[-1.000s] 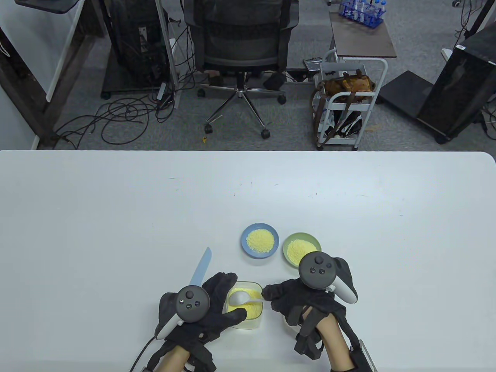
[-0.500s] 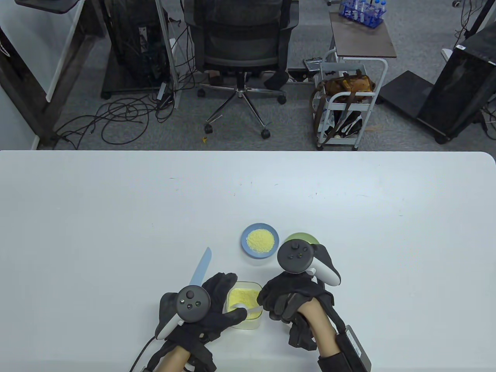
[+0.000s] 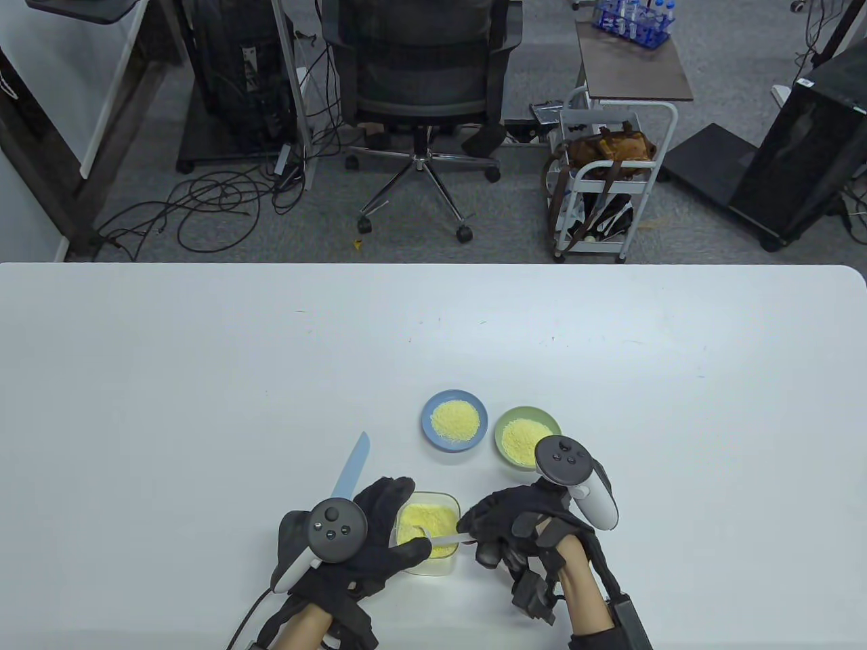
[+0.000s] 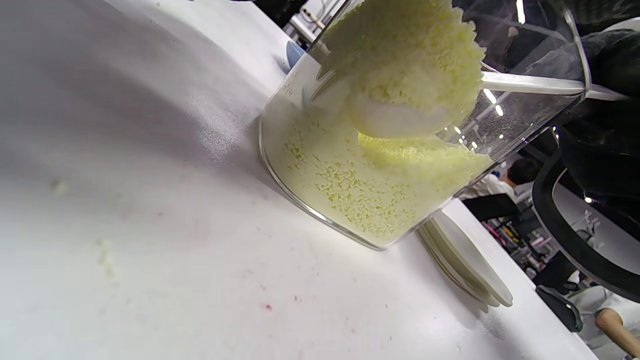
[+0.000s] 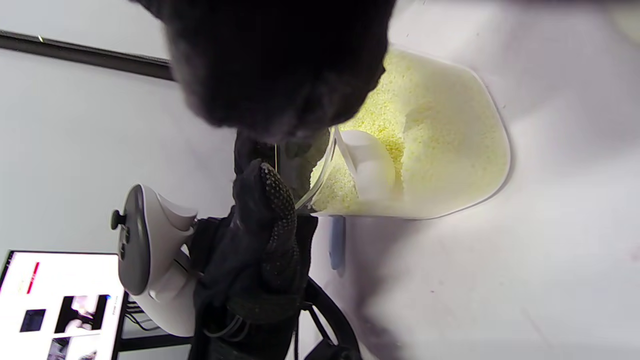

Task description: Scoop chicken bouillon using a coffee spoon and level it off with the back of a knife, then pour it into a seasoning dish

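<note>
Right hand (image 3: pixel 525 531) pinches handle of small white plastic coffee spoon (image 3: pixel 433 539), bowl heaped with yellow bouillon granules (image 4: pixel 410 55), inside clear square plastic container (image 3: pixel 427 531), lower centre of table view. Left hand (image 3: pixel 366 535) cups container's left side. Light-blue knife (image 3: pixel 352 467) lies upper left of container. Blue round seasoning dish (image 3: pixel 454 420) and green round dish (image 3: pixel 527 437) above, both holding granules.

Office chair (image 3: pixel 421 81), white cart (image 3: pixel 606 183), floor cables (image 3: pixel 210 203).
</note>
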